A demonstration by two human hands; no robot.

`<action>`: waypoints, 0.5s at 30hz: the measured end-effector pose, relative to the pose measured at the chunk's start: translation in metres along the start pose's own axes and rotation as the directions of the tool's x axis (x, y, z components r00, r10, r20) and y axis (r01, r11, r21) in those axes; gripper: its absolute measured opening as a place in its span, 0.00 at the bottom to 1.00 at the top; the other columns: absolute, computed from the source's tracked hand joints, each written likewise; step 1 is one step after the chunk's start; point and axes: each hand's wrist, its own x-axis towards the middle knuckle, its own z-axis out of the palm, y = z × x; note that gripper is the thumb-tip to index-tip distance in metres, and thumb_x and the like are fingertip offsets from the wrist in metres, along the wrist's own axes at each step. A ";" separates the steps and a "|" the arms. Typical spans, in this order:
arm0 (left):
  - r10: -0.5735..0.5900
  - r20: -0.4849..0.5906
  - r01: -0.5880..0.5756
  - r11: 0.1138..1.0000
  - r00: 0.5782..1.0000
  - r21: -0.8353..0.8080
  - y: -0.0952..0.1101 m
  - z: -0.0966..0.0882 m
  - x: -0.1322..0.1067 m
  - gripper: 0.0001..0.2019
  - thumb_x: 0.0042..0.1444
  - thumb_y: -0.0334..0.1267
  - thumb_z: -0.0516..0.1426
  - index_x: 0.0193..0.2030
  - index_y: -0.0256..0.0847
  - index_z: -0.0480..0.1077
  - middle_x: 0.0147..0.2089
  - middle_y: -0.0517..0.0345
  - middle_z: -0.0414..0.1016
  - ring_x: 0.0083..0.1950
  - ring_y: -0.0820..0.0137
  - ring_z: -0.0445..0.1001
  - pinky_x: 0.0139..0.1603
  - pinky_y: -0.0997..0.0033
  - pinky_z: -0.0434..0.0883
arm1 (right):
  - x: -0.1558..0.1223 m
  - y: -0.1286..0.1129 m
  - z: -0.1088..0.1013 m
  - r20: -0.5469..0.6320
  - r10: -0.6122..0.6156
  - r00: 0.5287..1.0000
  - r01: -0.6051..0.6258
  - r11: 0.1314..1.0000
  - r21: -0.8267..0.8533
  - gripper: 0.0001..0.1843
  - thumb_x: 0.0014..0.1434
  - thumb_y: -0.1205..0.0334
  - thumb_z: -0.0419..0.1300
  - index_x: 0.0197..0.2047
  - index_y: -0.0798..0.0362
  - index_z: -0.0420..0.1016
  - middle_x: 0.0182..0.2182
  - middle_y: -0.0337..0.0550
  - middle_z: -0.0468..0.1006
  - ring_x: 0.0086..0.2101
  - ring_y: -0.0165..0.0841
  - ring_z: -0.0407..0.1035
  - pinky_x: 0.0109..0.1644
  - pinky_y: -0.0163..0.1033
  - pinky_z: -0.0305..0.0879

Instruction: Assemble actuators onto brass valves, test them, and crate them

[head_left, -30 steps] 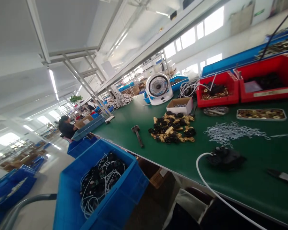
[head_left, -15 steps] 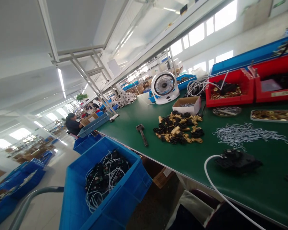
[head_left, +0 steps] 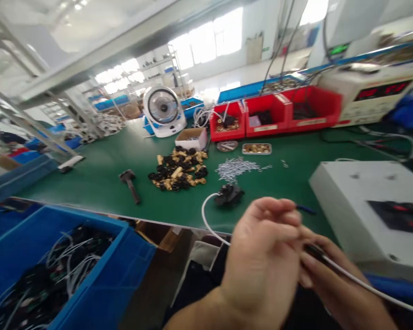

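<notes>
Both my hands are low in the view, in front of the green bench (head_left: 100, 178). My left hand (head_left: 261, 261) is curled, its fingertips pinched together at the dark end of a white cable (head_left: 364, 284). My right hand (head_left: 340, 284) lies under it, fingers closed round the same cable, which trails off to the lower right. Just beyond my hands, a black part (head_left: 229, 195) lies on the bench with its own white lead looping toward me. Motion blurs the fingers.
On the bench are a pile of brass and black fittings (head_left: 179, 172), metal clips (head_left: 234, 167), a hammer-like tool (head_left: 131, 183), a fan (head_left: 163, 110), red bins (head_left: 275, 110) and a white machine (head_left: 371, 211). A blue crate (head_left: 100, 293) of cable assemblies stands lower left.
The view has swung right and down. My two hands have come into view, holding the white cable; the white machine and the tester behind it now show.
</notes>
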 end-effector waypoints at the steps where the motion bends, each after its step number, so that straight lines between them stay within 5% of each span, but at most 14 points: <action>1: 0.012 0.044 -0.010 0.998 0.999 -0.057 0.001 -0.001 0.000 0.11 0.48 0.19 0.58 0.36 0.38 0.73 0.33 0.61 0.70 0.31 0.79 0.70 0.34 0.81 0.73 | -0.001 -0.003 -0.004 0.037 -0.002 0.999 0.002 1.000 0.014 0.16 0.55 0.56 0.72 0.44 0.50 0.75 0.33 0.39 0.75 0.24 0.25 0.67 0.26 0.31 0.65; 7: 0.057 0.075 -0.047 0.991 0.996 -0.123 0.012 -0.008 -0.004 0.13 0.47 0.17 0.58 0.35 0.37 0.73 0.40 0.59 0.72 0.38 0.81 0.73 0.41 0.85 0.73 | -0.005 -0.005 -0.001 0.188 -0.068 0.980 0.041 0.989 0.145 0.11 0.59 0.60 0.69 0.45 0.42 0.76 0.32 0.35 0.72 0.24 0.22 0.67 0.28 0.28 0.62; 15: 0.062 0.105 -0.076 0.988 0.993 0.133 0.017 -0.021 -0.005 0.12 0.50 0.18 0.61 0.35 0.38 0.75 0.42 0.58 0.75 0.41 0.80 0.75 0.44 0.85 0.76 | -0.012 -0.015 0.000 0.229 -0.115 0.967 0.067 0.976 0.207 0.12 0.61 0.62 0.67 0.48 0.43 0.77 0.35 0.35 0.73 0.25 0.21 0.70 0.29 0.27 0.65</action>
